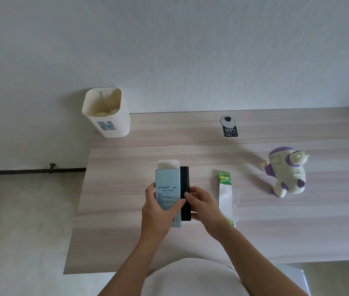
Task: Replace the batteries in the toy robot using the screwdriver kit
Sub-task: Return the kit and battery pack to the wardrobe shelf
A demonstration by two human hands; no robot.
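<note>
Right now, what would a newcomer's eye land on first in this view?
The two hands at the middle of the table: the left hand holds a pale blue box, top flap open, and the right hand grips a black case beside it. Next, the white and purple toy robot on the right, with a green battery pack between it and the hands.

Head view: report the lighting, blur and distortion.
Head view: soft, even light, no glare, only faint shadows on the table. Head view: wide-angle warp skews the table edges. Head view: print on the box in the left hand is too blurred to read; the case in the right hand shows no detail.
</note>
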